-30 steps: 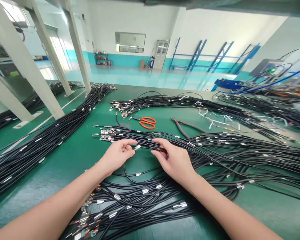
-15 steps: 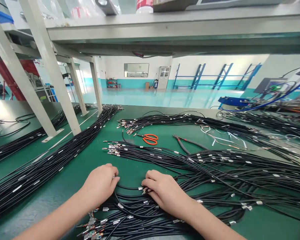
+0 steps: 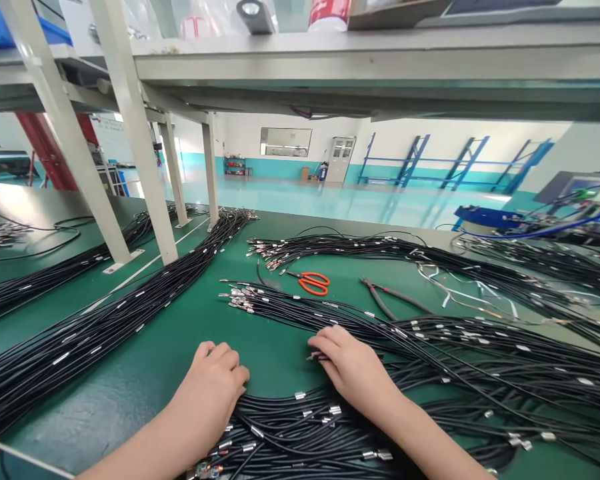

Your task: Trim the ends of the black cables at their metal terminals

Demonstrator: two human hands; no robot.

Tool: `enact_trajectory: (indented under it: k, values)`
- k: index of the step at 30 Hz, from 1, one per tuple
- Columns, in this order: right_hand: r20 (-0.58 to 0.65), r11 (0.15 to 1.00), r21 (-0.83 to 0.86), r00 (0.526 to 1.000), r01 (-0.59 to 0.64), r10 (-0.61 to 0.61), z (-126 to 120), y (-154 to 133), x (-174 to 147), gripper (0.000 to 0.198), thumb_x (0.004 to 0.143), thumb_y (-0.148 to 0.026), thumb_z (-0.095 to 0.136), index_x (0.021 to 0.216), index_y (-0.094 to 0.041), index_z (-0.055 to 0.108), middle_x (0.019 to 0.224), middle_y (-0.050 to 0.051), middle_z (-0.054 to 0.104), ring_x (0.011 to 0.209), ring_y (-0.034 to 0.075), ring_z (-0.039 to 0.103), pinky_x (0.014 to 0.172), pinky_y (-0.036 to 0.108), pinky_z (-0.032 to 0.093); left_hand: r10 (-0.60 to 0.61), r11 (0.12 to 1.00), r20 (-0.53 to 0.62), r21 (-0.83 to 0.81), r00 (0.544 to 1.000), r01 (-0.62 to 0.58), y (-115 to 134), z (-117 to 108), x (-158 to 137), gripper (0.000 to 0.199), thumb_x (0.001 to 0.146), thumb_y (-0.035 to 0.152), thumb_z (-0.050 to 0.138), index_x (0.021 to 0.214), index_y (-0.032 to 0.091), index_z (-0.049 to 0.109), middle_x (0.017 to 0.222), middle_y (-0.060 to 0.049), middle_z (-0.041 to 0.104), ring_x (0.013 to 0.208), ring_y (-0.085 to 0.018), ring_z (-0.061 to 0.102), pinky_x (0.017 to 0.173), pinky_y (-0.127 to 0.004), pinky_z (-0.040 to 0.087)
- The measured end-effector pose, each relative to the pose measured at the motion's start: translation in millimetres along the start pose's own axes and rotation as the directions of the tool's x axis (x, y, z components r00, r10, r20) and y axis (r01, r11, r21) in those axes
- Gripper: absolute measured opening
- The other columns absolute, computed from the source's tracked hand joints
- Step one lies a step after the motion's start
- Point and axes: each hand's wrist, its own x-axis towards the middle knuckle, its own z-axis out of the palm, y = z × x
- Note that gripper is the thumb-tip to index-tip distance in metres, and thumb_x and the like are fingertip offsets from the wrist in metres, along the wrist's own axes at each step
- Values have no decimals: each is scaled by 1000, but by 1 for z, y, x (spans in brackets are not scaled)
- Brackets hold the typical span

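Note:
My left hand (image 3: 217, 387) is closed, its fingers curled down at the left end of the nearest bundle of black cables (image 3: 280, 410). Its fingertips are turned away, so what they grip is hidden. Raised slightly above the same bundle, my right hand (image 3: 355, 370) pinches the ends of black cables (image 3: 320, 357), which stick out left of its fingers. Small silver metal sleeves (image 3: 300, 396) sit on the cables between the hands. Bare, terminal-like ends (image 3: 210, 467) show under my left wrist.
Beyond the hands lie a second cable bundle (image 3: 290, 307), orange-handled scissors (image 3: 314, 283) and dark-handled pliers (image 3: 380, 300). A long bundle (image 3: 145, 300) runs along the left, near white shelf posts (image 3: 140, 147). A shelf beam (image 3: 330, 67) crosses overhead. White strips (image 3: 450, 287) lie at right.
My right hand has moved up and away from the near bundle with cable ends between its fingers. My left hand has shifted slightly down and right. The view has turned a little left.

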Motion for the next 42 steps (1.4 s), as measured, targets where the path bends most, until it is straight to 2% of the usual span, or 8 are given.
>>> enact_trajectory:
  k: [14, 17, 20, 23, 28, 31, 37, 42]
  values:
    - [78, 985, -141, 991, -98, 110, 15, 0, 28, 15, 79, -8, 42, 83, -18, 54, 83, 5, 57, 75, 17, 57, 62, 27, 44, 44, 888, 32, -460, 999, -24, -11, -2, 35, 23, 75, 18, 45, 65, 19, 65, 68, -4, 64, 68, -18, 57, 65, -28, 39]
    - [39, 988, -71, 989, -138, 141, 14, 4, 28, 11, 82, -13, 42, 80, -18, 51, 84, 4, 56, 75, 17, 57, 61, 27, 44, -74, 613, 208, -762, 975, 209, -12, 1, 48, 25, 74, 30, 50, 58, 15, 62, 59, -4, 63, 57, -16, 57, 52, -25, 38]
    - [-82, 978, 5, 974, -210, 210, 12, 8, 27, 11, 86, -17, 39, 81, -18, 49, 84, 5, 55, 78, 18, 57, 63, 27, 45, -169, 126, 359, -916, 918, 381, -7, 4, 63, 32, 73, 42, 56, 68, 11, 61, 69, -9, 65, 63, -16, 61, 54, -24, 43]
    - [-176, 973, 97, 958, -211, 226, 10, 12, 24, 14, 87, -20, 37, 78, -20, 46, 81, 4, 55, 74, 16, 56, 63, 27, 45, -403, -246, 250, -956, 881, 159, 1, 5, 80, 31, 71, 37, 64, 88, 12, 60, 93, -12, 64, 82, -16, 61, 72, -27, 47]
    - [-195, 977, 162, 966, -140, 171, 11, 13, 16, 14, 86, -18, 37, 76, -20, 46, 77, 3, 54, 69, 16, 54, 60, 26, 44, -481, -430, 68, -887, 874, -168, 16, -3, 105, 27, 74, 32, 62, 95, 16, 58, 96, -8, 63, 89, -15, 58, 79, -30, 45]
    - [-201, 962, 237, 963, -132, 181, 7, 13, 13, 13, 85, -18, 39, 74, -20, 47, 74, 2, 54, 66, 15, 53, 60, 26, 43, -405, -427, -4, -883, 914, -193, 23, -5, 111, 23, 73, 34, 63, 87, 16, 59, 71, -1, 61, 66, -10, 57, 69, -26, 45]
    - [-269, 765, 623, 875, -160, 402, -15, 6, 9, 11, 80, -27, 49, 84, -19, 56, 74, 2, 57, 65, 14, 53, 59, 25, 44, -116, 41, 60, -997, 991, 65, 44, 6, 102, 23, 71, 36, 60, 66, 13, 59, 47, 3, 51, 40, -5, 33, 42, -20, 25]
    - [-133, 572, 802, 882, -172, 452, -22, -3, 8, 14, 78, -28, 52, 76, -17, 60, 68, 0, 58, 63, 12, 51, 59, 23, 42, -2, 230, 118, -966, 993, 115, 55, 8, 93, 28, 73, 34, 56, 54, 14, 55, 47, 4, 47, 43, -6, 27, 44, -21, 21]
